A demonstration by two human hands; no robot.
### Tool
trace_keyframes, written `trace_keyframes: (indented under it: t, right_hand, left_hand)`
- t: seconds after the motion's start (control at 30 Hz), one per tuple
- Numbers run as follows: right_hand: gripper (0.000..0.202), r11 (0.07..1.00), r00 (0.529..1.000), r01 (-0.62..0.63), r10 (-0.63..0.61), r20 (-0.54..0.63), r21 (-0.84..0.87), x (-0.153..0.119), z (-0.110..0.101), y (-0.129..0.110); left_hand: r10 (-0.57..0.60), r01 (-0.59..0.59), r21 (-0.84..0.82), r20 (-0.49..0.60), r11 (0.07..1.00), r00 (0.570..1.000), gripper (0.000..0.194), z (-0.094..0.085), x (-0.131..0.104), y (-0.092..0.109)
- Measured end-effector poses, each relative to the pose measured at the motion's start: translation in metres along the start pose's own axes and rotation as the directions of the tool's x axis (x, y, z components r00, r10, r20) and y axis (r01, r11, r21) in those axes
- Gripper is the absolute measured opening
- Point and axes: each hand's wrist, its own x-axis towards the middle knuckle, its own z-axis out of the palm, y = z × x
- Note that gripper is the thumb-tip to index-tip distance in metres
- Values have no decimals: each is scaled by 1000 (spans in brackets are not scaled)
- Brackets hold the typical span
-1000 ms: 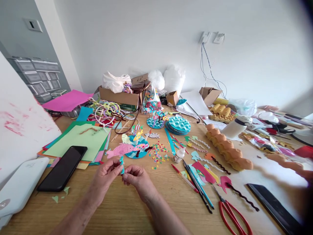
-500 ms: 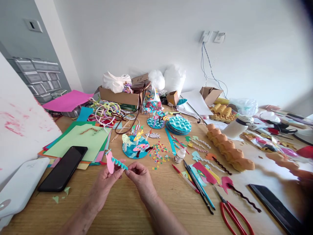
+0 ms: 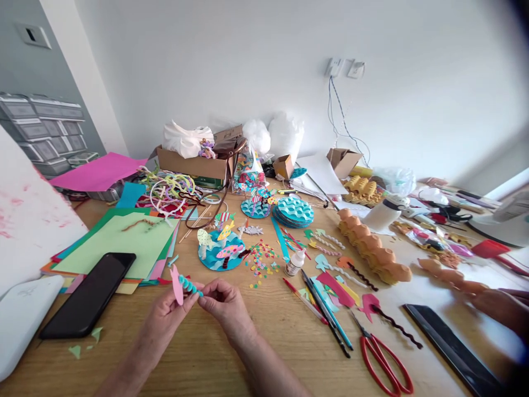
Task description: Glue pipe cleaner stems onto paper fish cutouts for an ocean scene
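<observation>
My left hand [image 3: 169, 314] is closed around a pink paper fish [image 3: 177, 286] and the turquoise twisted pipe cleaner [image 3: 188, 285] joined to it. The fish stands up on edge above my fingers. My right hand [image 3: 225, 309] pinches the free end of this pipe cleaner between thumb and forefinger. Just beyond my hands sits a blue wavy paper disc [image 3: 210, 259] carrying several paper fish on pipe-cleaner stems. Loose paper dots [image 3: 262, 256] and a small white glue bottle [image 3: 295, 263] lie to its right.
Coloured paper sheets [image 3: 111, 242] and a black phone [image 3: 88, 295] lie on the left. Pens [image 3: 326, 309], red-handled scissors [image 3: 384, 355], paper fish on pipe cleaners and an egg-carton strip [image 3: 367, 248] are on the right. Another person's hand [image 3: 500, 309] shows at the right edge.
The whole view has turned a little to the right. Both hands keep their hold on the fish and pipe cleaner, with the fish turned more edge-on. Another person's hand is now visible at the right.
</observation>
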Motion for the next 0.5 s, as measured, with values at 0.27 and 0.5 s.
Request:
trace_keyframes:
  t: [0.27,0.5]
  right_hand:
    - [32,995,995,-52,45,89,79,-4,3,-4]
    - [27,983,988,-131,119,102,126,-6,-2,-12]
  left_hand:
    - [117,-122,28,138,992,984,11,-8,1,-9]
    - [52,-51,-9,150,999,987,23,-12,-3,-12]
